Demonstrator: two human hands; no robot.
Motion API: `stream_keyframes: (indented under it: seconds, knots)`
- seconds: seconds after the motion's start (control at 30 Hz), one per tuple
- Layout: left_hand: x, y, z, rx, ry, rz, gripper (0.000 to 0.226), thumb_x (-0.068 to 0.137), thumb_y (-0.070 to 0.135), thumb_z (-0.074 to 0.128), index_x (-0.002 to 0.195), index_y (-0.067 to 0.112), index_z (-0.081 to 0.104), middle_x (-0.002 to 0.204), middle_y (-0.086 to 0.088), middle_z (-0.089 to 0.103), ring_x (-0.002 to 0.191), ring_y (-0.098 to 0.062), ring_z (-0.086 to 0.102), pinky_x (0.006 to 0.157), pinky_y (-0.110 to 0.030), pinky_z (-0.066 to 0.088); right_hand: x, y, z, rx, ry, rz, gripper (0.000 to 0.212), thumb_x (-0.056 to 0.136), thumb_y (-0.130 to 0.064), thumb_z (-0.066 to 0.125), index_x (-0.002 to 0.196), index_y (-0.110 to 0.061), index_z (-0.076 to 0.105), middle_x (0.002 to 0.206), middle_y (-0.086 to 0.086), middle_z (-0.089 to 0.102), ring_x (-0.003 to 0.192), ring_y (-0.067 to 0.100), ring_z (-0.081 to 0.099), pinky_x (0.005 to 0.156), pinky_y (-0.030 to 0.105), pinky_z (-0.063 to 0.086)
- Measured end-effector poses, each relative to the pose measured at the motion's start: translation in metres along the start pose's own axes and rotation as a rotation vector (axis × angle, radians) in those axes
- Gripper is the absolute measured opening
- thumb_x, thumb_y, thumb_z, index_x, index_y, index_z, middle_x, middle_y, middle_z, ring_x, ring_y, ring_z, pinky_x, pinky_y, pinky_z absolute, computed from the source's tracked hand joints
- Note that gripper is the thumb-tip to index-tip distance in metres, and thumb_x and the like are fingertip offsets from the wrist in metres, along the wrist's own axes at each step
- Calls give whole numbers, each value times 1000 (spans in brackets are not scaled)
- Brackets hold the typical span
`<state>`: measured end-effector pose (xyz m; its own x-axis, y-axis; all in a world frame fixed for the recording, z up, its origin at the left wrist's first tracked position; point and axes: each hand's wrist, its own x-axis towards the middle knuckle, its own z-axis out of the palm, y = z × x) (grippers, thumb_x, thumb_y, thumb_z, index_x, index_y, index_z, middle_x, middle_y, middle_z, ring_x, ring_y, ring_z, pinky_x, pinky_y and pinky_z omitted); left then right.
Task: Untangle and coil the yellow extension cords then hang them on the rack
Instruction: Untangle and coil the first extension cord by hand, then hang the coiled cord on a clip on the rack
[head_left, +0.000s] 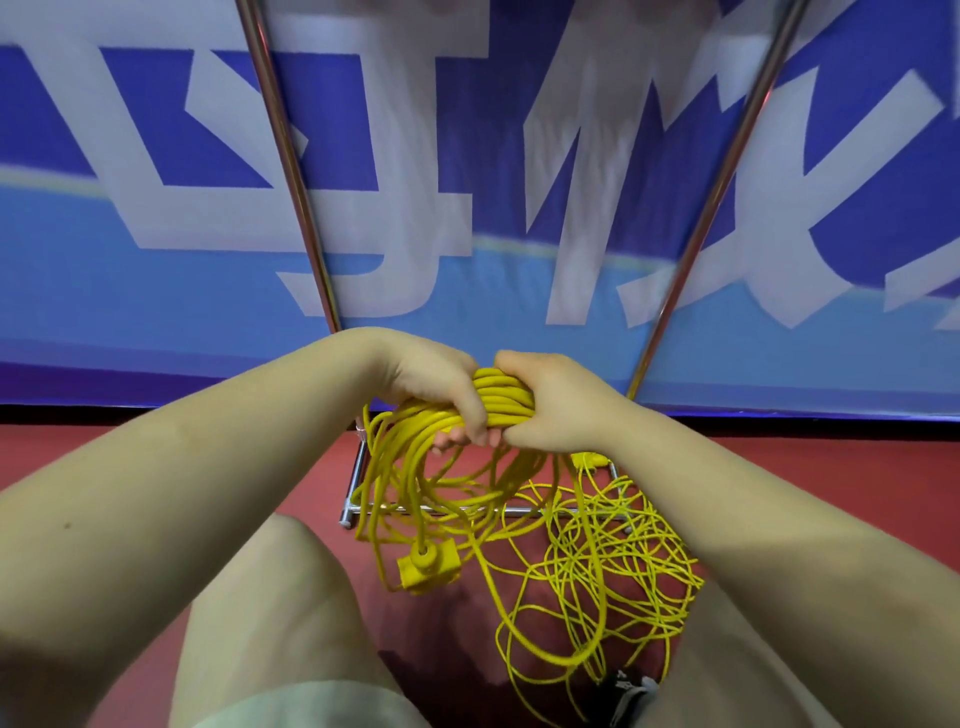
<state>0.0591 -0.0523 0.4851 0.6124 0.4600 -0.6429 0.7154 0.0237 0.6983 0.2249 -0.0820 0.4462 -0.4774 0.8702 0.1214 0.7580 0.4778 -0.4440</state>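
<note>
Both hands meet at frame centre around a thick bundle of yellow extension cord (506, 397). My left hand (441, 389) grips the gathered loops from above, fingers curled under them. My right hand (550, 402) grips the same bundle beside it. Loops of the coil (415, 467) hang below the hands, and a yellow socket block (428, 566) dangles at their lower end. A loose tangle of thinner yellow cord (613, 561) lies on the red floor to the right. The metal rack's two uprights (291, 166) rise in front of me, and its base bar (488, 512) lies under the cords.
A blue and white banner (467, 182) stands right behind the rack. The red floor (831, 452) spreads to either side. My knee (270, 597) is at lower left, and a dark shoe (626, 686) shows at the bottom, near the tangle.
</note>
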Motion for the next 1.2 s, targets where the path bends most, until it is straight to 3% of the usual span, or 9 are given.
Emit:
stream_keyframes:
  seconds: [0.17,0.33,0.43,0.53,0.63,0.83,0.97,1.1,1.2]
  knots:
    - [-17,10,-6,119,85,3,10,77,2,69,71,8,65,55,-2,64,48,-11,61,52,-21,51,-3,-10,-5,151,83,55,32,66,-16,70,67,-26,39,59,-8,49,60,12,45,54,25,38]
    - [-31,3,-11,146,376,171,23,69,6,80,75,12,58,66,-4,67,58,-15,64,55,-23,51,-1,-10,-24,267,158,102,26,64,-9,67,65,-21,44,53,-6,47,51,6,40,53,28,39]
    - [-24,-13,-2,112,695,302,38,64,12,81,88,15,52,80,-10,67,70,-19,63,67,-36,53,2,-10,-39,404,222,131,16,57,-15,60,70,-19,52,49,-12,48,46,1,39,51,21,37]
    - [-9,-18,24,133,1165,363,55,67,24,81,109,24,47,93,5,63,85,-10,56,72,-24,41,8,-14,-55,490,268,146,24,63,-2,68,86,-7,61,65,1,58,58,10,46,58,24,41]
    - [3,-12,34,-163,1364,392,62,69,24,82,120,21,47,96,12,56,88,-4,49,70,-13,32,16,-22,-68,502,284,117,26,59,-8,68,83,-6,60,70,13,61,65,13,50,63,29,46]
    - [1,-11,15,-127,1248,352,23,76,22,72,94,23,58,79,7,64,80,-15,60,70,-25,43,15,-23,-78,561,337,147,26,53,-12,64,79,-12,62,73,18,62,68,18,53,72,44,51]
    - [-18,-8,-5,4,1077,331,28,66,29,61,90,16,61,79,-5,69,78,-23,65,75,-41,53,8,-7,-78,545,344,198,34,53,-15,65,84,-3,61,81,30,63,70,21,54,73,47,51]
    - [-32,14,-14,110,998,342,13,77,9,64,87,5,56,64,-3,55,58,-20,52,59,-32,46,-1,11,-85,449,244,257,25,56,-20,63,80,-12,61,74,14,64,68,16,55,66,29,48]
    - [-38,33,-16,145,973,337,9,77,2,59,82,6,53,60,0,48,54,-18,49,51,-25,42,-3,17,-88,452,180,238,22,59,-21,64,81,-20,63,82,10,70,72,15,62,69,28,53]
